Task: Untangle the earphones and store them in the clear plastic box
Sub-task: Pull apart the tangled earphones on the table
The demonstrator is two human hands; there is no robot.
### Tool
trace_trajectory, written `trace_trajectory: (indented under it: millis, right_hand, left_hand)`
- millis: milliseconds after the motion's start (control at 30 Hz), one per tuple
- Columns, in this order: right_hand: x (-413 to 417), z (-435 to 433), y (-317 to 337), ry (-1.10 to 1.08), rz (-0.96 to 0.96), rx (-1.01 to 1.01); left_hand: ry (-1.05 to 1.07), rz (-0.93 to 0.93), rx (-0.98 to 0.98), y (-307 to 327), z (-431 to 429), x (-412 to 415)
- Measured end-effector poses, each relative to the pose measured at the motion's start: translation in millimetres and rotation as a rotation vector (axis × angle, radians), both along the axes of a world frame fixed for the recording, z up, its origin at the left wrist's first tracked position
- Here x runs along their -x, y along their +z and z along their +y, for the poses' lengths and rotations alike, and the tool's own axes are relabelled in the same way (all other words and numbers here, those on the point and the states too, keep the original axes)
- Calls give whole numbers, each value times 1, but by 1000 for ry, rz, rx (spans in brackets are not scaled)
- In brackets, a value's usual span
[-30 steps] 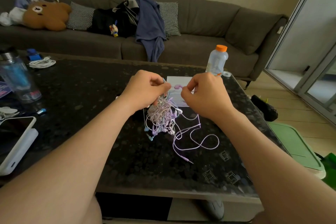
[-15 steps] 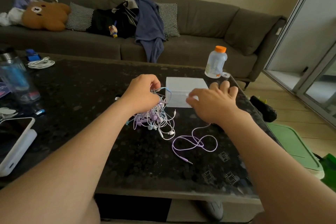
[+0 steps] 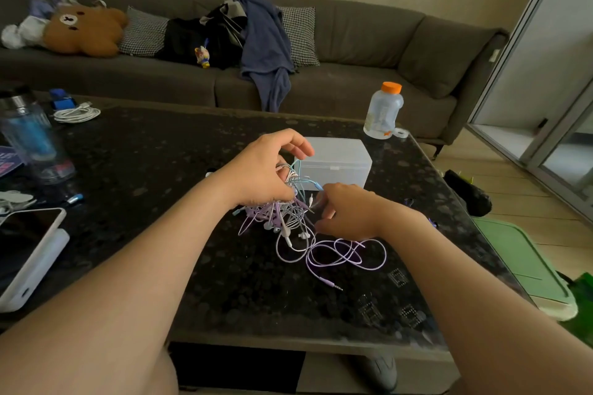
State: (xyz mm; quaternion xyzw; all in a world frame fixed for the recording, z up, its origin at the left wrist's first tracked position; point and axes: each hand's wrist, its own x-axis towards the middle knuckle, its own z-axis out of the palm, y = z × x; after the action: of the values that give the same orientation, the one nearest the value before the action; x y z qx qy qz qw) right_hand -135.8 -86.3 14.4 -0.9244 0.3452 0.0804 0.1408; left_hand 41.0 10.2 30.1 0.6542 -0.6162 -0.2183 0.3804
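Note:
A tangled bundle of purple, white and pale blue earphones [image 3: 282, 218] lies in the middle of the dark table [image 3: 134, 151]. My left hand [image 3: 261, 170] grips the top of the bundle from above. My right hand [image 3: 345, 210] is at the bundle's right side, its fingers curled and pinching cords there. A loose purple cord [image 3: 348, 255] with a jack plug trails towards me on the table. The clear plastic box [image 3: 335, 162], lid closed, stands just behind the bundle.
A plastic bottle with an orange cap [image 3: 383, 111] stands at the table's far right. On the left are a blue drinking bottle [image 3: 29, 138], a coiled white cable [image 3: 76, 113] and a phone on a white case [image 3: 27, 245]. A sofa [image 3: 353, 51] runs behind.
My right hand has come back from the box to the bundle's right side and taken hold of cords. My left hand keeps its grip on the bundle, now resting on the table.

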Motion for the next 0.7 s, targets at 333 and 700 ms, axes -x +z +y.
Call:
trace_trajectory:
  millis: [333,700]
  right_hand:
    - [-4,-1,-6,73,-73,-178]
    - [-4,-23,-2,-187,-267,-81]
  left_hand:
    - [-11,80,40,-1,-4,-2]
    - [-85,114,3,0,-4,-5]
